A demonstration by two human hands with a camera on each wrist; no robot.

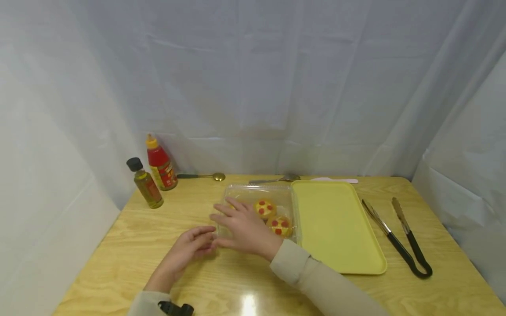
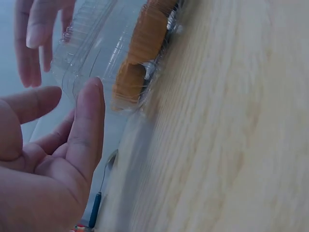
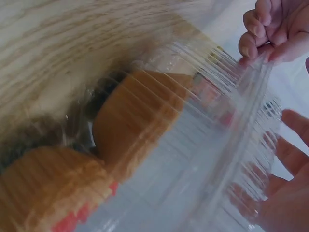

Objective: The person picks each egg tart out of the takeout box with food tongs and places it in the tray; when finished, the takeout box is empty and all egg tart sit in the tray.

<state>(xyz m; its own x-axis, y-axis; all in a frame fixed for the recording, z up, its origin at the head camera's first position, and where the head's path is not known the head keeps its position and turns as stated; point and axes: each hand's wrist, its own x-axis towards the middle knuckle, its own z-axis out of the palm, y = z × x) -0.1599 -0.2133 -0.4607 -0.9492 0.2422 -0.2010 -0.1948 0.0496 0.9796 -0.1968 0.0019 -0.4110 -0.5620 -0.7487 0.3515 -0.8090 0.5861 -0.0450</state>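
A clear plastic clamshell container (image 1: 258, 189) sits mid-table with its lid down. Inside are small round pizza-like buns (image 1: 280, 224) with yellow and red topping; their brown sides (image 3: 140, 116) show through the wall. My left hand (image 1: 189, 248) is at the near left corner, thumb and finger pinching the rim (image 3: 258, 72). Over the left part of the lid, my right hand (image 1: 247, 228) spreads its fingers, hiding part of the buns. In the right wrist view, those fingers (image 3: 289, 154) touch the ribbed edge.
A yellow tray (image 1: 332, 228) adjoins the container's right side, with black-handled tongs (image 1: 407, 241) beyond. An oil bottle (image 1: 148, 188) and a red sauce bottle (image 1: 161, 166) stand back left. Along the back lie a spoon (image 1: 218, 176), a fork (image 1: 290, 177) and a pale pink utensil (image 1: 340, 180).
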